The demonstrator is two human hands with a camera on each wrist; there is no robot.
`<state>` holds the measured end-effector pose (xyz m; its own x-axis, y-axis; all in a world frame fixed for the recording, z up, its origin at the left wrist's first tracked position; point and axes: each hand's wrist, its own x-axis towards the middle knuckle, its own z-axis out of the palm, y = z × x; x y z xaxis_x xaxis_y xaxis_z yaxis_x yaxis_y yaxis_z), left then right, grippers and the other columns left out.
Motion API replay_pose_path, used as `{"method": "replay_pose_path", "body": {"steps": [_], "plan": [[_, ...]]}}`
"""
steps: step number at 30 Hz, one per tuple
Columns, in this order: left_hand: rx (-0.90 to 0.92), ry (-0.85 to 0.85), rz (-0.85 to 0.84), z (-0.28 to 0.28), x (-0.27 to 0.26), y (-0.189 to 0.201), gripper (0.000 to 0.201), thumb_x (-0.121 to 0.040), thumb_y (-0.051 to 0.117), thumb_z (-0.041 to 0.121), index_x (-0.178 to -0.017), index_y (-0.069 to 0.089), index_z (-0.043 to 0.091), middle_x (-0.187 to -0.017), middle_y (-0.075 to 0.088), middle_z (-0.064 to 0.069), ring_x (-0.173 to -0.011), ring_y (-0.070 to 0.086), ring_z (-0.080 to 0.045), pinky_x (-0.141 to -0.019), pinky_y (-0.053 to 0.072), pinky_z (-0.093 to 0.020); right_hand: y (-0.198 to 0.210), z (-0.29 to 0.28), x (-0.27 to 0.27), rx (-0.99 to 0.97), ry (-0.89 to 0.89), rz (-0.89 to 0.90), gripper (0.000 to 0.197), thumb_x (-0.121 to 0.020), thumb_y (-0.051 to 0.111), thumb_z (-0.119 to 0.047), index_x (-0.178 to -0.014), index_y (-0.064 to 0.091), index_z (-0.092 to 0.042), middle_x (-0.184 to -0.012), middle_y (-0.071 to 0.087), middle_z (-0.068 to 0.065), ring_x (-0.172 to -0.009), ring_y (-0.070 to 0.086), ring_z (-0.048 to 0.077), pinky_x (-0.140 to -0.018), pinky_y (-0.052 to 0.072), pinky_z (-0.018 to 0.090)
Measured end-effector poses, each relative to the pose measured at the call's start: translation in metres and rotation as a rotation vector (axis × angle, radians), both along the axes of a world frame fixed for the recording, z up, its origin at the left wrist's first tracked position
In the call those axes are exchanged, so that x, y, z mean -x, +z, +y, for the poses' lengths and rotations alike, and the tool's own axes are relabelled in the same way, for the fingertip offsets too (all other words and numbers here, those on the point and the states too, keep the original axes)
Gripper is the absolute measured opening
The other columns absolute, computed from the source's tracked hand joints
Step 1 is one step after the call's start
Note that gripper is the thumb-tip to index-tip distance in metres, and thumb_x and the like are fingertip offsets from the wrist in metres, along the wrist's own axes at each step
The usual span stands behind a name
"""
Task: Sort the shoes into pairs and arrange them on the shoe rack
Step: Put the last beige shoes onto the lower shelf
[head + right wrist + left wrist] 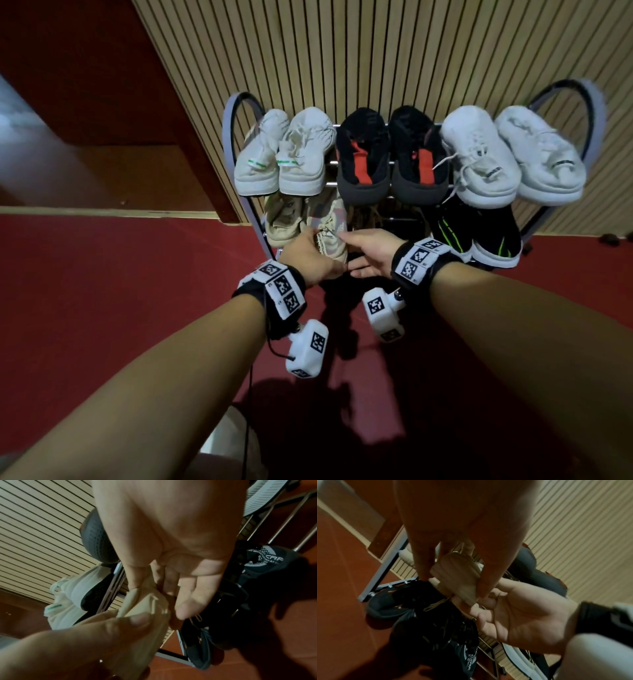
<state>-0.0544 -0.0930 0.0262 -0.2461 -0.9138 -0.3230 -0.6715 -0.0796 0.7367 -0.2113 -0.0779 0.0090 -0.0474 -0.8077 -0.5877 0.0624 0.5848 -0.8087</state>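
Left hand (pixel 308 255) fingers pinch the beige, red-mottled sneaker (pixel 325 219); right hand (pixel 368 251) fingers seemingly grip its heel.

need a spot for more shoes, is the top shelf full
Full: the cream pair, black-red pair and white pair fill the top shelf from side to side.

Metal shoe rack (pixel 226 144) at 12 o'clock on red floor (pixel 102 291), against slatted wall (pixel 376 51). Top tier, 9 to 3 o'clock: white sneakers with green tabs (pixel 303 154), black-and-red sneakers (pixel 363 154), plain white sneakers (pixel 479 157), toes toward 12. Tier below: beige sneakers (pixel 284 219) at 9 o'clock end, black sneakers with green stripes (pixel 479 233) at 3 o'clock end. Lower down: dark shoes (pixel 388 605), tier or floor unclear.
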Motion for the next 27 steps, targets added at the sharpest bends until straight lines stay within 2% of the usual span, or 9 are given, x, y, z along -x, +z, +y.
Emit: {"method": "replay_pose_path", "body": {"steps": [4, 6, 8, 10, 13, 17, 19, 22, 27], "plan": [[-0.010, 0.057, 0.074, -0.010, -0.001, -0.011, 0.066, -0.042, 0.082, 0.040, -0.100, 0.051, 0.036, -0.092, 0.071, 0.010, -0.081, 0.071, -0.017, -0.073, 0.061, -0.043, -0.021, -0.019, 0.015, 0.086, -0.236, 0.234, 0.030, -0.089, 0.059, -0.042, -0.103, 0.060, -0.015, -0.090, 0.068, 0.008, -0.063, 0.064, 0.022, -0.050, 0.047, 0.026], [0.002, 0.073, 0.112, -0.013, -0.001, -0.014, 0.065, -0.045, 0.082, 0.038, -0.103, 0.051, 0.034, -0.094, 0.071, 0.008, -0.082, 0.070, -0.018, -0.075, 0.060, -0.043, -0.032, -0.027, 0.027, 0.120, -0.334, 0.503, 0.035, -0.077, 0.063, -0.037, -0.102, 0.063, -0.013, -0.096, 0.071, 0.014, -0.075, 0.067, 0.031, -0.066, 0.056, 0.038], [-0.006, 0.102, 0.171, -0.018, 0.001, -0.019, 0.066, -0.049, 0.082, 0.035, -0.107, 0.051, 0.029, -0.098, 0.070, 0.008, -0.087, 0.069, -0.017, -0.082, 0.059, -0.042, -0.042, -0.030, 0.031, 0.107, -0.318, 0.625, 0.039, -0.075, 0.065, -0.032, -0.109, 0.062, -0.014, -0.102, 0.071, 0.013, -0.088, 0.066, 0.032, -0.084, 0.055, 0.043], [-0.015, 0.115, 0.218, -0.021, 0.003, -0.023, 0.068, -0.050, 0.082, 0.035, -0.111, 0.051, 0.028, -0.103, 0.070, 0.008, -0.092, 0.068, -0.016, -0.088, 0.057, -0.040, -0.050, -0.032, 0.028, 0.066, -0.299, 0.570, 0.049, -0.074, 0.065, -0.035, -0.117, 0.053, -0.016, -0.100, 0.070, 0.015, -0.075, 0.066, 0.030, -0.073, 0.058, 0.044], [-0.006, 0.119, 0.255, -0.027, 0.006, -0.027, 0.075, -0.047, 0.082, 0.041, -0.113, 0.048, 0.027, -0.106, 0.069, 0.007, -0.096, 0.068, -0.015, -0.091, 0.055, -0.040, -0.058, -0.039, 0.022, -0.001, -0.335, 0.410, 0.065, -0.081, 0.062, -0.033, -0.136, 0.030, -0.021, -0.097, 0.066, 0.013, -0.059, 0.068, 0.026, -0.050, 0.056, 0.034], [-0.014, 0.134, 0.293, -0.029, 0.008, -0.032, 0.078, -0.049, 0.085, 0.036, -0.115, 0.046, 0.023, -0.109, 0.068, 0.004, -0.100, 0.067, -0.015, -0.095, 0.053, -0.041, -0.062, -0.052, 0.024, -0.052, -0.472, 0.144, 0.080, -0.076, 0.074, -0.027, -0.139, 0.025, -0.020, -0.108, 0.065, 0.019, -0.064, 0.072, 0.032, -0.048, 0.056, 0.034], [-0.003, 0.135, 0.297, -0.029, 0.009, -0.030, 0.072, -0.057, 0.086, 0.030, -0.116, 0.045, 0.022, -0.110, 0.068, 0.003, -0.100, 0.066, -0.015, -0.096, 0.053, -0.040, -0.065, -0.056, 0.027, -0.074, -0.504, 0.051, 0.087, -0.067, 0.077, -0.016, -0.140, 0.029, -0.015, -0.113, 0.065, 0.020, -0.076, 0.071, 0.035, -0.052, 0.057, 0.036], [0.011, 0.150, 0.281, -0.030, 0.013, -0.030, 0.067, -0.060, 0.086, 0.031, -0.113, 0.045, 0.023, -0.111, 0.066, 0.002, -0.100, 0.065, -0.016, -0.094, 0.053, -0.039, -0.070, -0.058, 0.036, -0.055, -0.551, 0.014, 0.068, -0.077, 0.065, -0.005, -0.139, 0.039, -0.014, -0.121, 0.061, 0.020, -0.090, 0.068, 0.040, -0.053, 0.058, 0.038], [0.083, 0.196, 0.181, -0.034, 0.034, -0.039, 0.082, -0.042, 0.075, 0.057, -0.112, 0.050, 0.023, -0.114, 0.063, -0.003, -0.101, 0.064, -0.023, -0.090, 0.055, -0.044, -0.057, -0.040, 0.051, -0.100, -0.595, -0.004, 0.027, -0.083, 0.059, -0.009, -0.110, 0.063, -0.004, -0.107, 0.067, 0.020, -0.081, 0.069, 0.039, -0.047, 0.055, 0.034]]}}
